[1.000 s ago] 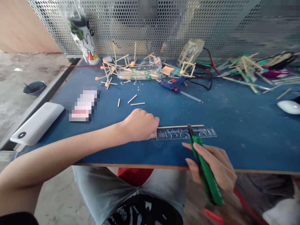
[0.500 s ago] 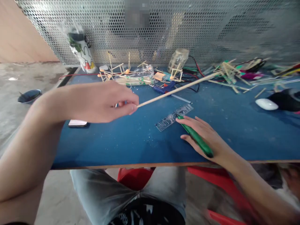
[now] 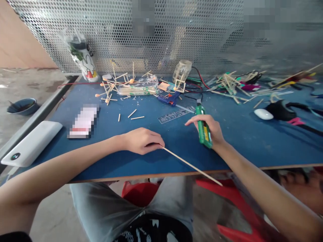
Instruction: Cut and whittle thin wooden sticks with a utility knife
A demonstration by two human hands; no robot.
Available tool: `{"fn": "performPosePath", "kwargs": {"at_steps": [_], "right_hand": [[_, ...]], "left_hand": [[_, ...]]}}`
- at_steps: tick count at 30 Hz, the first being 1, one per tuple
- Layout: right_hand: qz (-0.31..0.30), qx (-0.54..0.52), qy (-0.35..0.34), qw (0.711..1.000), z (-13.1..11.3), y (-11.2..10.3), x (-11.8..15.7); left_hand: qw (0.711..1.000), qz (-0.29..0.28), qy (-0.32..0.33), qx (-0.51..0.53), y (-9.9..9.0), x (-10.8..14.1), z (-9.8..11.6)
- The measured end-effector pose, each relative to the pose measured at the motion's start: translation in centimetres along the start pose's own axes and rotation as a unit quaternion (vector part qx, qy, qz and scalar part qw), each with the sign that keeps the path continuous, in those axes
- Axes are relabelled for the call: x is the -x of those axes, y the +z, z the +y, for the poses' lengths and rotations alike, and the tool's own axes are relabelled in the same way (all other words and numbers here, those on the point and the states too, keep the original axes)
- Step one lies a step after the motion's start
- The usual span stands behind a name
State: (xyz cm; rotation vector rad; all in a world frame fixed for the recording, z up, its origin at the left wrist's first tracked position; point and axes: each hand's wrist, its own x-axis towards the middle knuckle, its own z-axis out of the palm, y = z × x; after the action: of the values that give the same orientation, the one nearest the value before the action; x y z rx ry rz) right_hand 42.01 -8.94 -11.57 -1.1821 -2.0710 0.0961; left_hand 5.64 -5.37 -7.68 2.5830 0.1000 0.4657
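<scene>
My left hand (image 3: 145, 140) is closed on one end of a long thin wooden stick (image 3: 191, 165), just above the blue table. The stick slants down to the right and its far end reaches past the table's front edge. In my right hand (image 3: 213, 129) is a green utility knife (image 3: 203, 129) with a yellow label, its tip pointing away from me. A clear ruler (image 3: 168, 116) lies flat just left of this hand. Several short cut stick pieces (image 3: 137, 117) rest beyond my left hand.
A blue glue gun (image 3: 169, 98), a packet of sticks (image 3: 138, 89) and stick frames with orange balls (image 3: 108, 88) lie along the back. A phone (image 3: 83, 121) and a white power bank (image 3: 31, 144) are at left. Loose sticks (image 3: 228, 84) lie at back right.
My left hand has come down and a little right; the stick has swung from pointing up and right to down and right. The knife has turned more upright in my right hand.
</scene>
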Motion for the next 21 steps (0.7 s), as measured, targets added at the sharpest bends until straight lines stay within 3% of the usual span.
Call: {"fn": "performPosePath", "kwargs": {"at_steps": [4, 12, 21], "right_hand": [[0.050, -0.074, 0.042, 0.995, 1.0, 0.7, -0.4], [0.157, -0.174, 0.156, 0.959, 5.7, 0.3, -1.2], [0.159, -0.297, 0.213, 0.917, 6.0, 0.9, -1.1]], "left_hand": [[1.000, 0.008, -0.020, -0.015, 0.5, 0.2, -0.8], [0.994, -0.005, -0.026, 0.106, -0.4, -0.4, -1.7], [0.994, 0.001, -0.034, 0.108, -0.5, -0.2, -1.5]]}}
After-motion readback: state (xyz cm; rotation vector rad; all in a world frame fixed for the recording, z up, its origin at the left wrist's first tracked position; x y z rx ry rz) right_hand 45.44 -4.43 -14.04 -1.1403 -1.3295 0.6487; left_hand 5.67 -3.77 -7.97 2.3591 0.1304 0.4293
